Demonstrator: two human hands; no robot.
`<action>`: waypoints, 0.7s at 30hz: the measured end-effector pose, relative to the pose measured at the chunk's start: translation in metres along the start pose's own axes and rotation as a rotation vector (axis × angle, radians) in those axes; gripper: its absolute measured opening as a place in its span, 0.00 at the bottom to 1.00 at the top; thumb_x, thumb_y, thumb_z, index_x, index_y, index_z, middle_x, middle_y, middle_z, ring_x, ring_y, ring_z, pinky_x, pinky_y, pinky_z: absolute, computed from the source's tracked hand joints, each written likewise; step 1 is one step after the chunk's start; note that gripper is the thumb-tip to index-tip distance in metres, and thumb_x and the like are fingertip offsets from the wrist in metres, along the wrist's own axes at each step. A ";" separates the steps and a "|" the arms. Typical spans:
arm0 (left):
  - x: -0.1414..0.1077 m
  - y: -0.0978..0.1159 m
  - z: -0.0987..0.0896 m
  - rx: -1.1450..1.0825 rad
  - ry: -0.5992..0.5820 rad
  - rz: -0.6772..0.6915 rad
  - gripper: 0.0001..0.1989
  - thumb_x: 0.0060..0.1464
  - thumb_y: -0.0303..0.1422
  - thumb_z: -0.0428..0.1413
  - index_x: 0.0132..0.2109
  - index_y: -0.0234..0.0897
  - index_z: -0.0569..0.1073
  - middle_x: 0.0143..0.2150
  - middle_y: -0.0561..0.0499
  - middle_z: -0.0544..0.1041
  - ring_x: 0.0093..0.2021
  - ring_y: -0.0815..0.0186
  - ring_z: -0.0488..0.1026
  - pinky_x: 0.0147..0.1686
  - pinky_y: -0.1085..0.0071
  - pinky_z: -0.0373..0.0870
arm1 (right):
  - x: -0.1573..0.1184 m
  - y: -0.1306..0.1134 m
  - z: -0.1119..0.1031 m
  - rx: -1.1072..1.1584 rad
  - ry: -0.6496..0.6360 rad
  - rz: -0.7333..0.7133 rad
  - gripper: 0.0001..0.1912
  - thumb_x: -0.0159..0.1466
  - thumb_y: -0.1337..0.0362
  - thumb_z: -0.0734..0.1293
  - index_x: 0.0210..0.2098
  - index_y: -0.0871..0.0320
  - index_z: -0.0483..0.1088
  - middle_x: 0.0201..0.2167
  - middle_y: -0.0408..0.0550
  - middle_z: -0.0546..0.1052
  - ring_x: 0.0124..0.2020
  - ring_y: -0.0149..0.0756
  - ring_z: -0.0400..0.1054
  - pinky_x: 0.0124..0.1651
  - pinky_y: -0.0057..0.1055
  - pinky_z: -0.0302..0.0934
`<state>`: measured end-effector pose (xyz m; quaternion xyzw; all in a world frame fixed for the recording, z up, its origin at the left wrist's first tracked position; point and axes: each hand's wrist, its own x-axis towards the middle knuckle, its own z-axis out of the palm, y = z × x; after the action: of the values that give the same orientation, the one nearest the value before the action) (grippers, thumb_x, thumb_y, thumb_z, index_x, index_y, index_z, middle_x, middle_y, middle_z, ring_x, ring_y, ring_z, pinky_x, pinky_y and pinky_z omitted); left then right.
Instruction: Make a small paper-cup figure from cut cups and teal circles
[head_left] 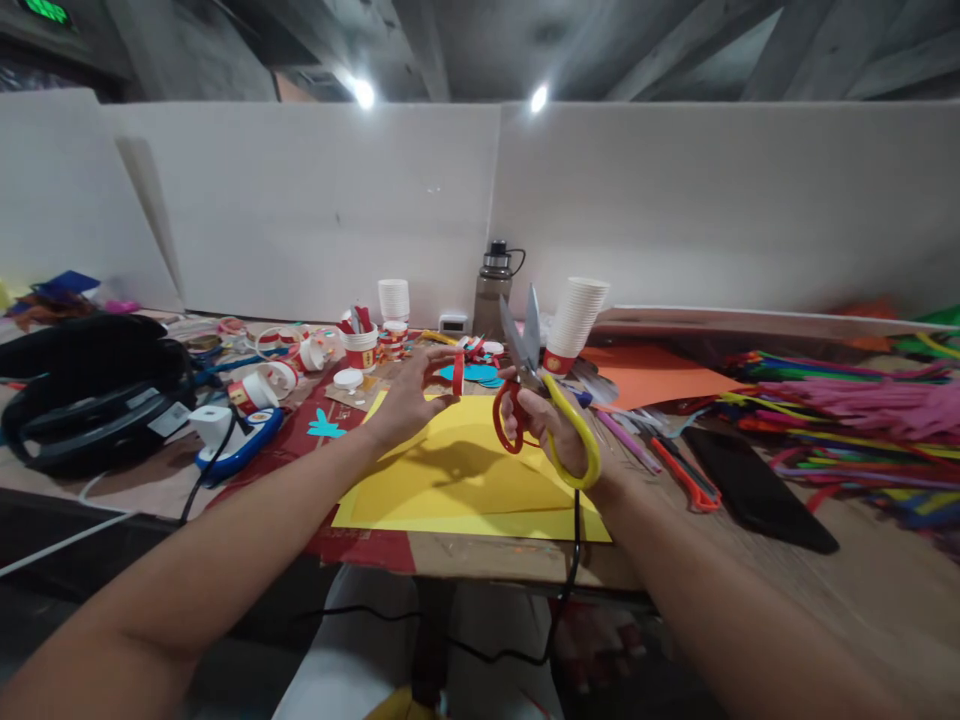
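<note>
My left hand (pixel 405 398) is raised over the yellow paper (pixel 450 490), its thumb and fingers closed on a small red paper strip (pixel 458 374). To the right of it, my right hand (pixel 551 425) grips a pair of scissors (pixel 592 455) by one red and one yellow handle loop. The scissor blades point up and away from me and stand apart, with nothing between them. Behind the hands lie blue paper discs (pixel 481 375), and a blue paper cutout (pixel 326 425) rests on the red surface at the left.
Stacked paper cups (pixel 579 310), a water bottle (pixel 493 290) and a white cup stack (pixel 394 298) stand along the back. Black headphones (pixel 97 390) and a blue-white power strip (pixel 255 445) lie left. To the right are orange paper (pixel 652 373), a phone (pixel 757 490) and colourful pipe cleaners (pixel 870 410).
</note>
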<state>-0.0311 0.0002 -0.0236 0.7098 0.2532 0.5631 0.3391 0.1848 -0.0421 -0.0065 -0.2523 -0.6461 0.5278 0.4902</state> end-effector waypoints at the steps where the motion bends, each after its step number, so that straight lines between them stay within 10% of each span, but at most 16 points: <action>1: -0.001 0.000 0.001 0.003 -0.011 0.022 0.25 0.48 0.24 0.62 0.54 0.42 0.67 0.60 0.41 0.68 0.58 0.58 0.68 0.50 0.64 0.70 | 0.001 0.001 -0.001 -0.011 0.051 -0.005 0.20 0.64 0.52 0.65 0.51 0.55 0.63 0.27 0.39 0.67 0.24 0.28 0.63 0.24 0.25 0.60; 14: -0.007 0.008 0.014 -0.160 -0.170 0.097 0.29 0.41 0.23 0.67 0.52 0.40 0.71 0.57 0.42 0.71 0.58 0.57 0.69 0.58 0.60 0.66 | 0.006 0.004 0.001 -0.120 0.228 0.047 0.24 0.54 0.53 0.73 0.44 0.55 0.63 0.27 0.38 0.68 0.24 0.29 0.66 0.21 0.25 0.61; 21: -0.008 0.013 0.015 -0.643 -0.157 -0.339 0.22 0.53 0.40 0.61 0.53 0.36 0.70 0.47 0.41 0.78 0.43 0.60 0.78 0.41 0.66 0.74 | 0.004 0.002 0.004 -0.038 0.180 0.085 0.22 0.57 0.48 0.70 0.40 0.56 0.64 0.24 0.39 0.69 0.23 0.30 0.66 0.23 0.27 0.63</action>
<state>-0.0188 -0.0172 -0.0208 0.5560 0.1504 0.4937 0.6516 0.1789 -0.0395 -0.0070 -0.3354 -0.5980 0.5110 0.5185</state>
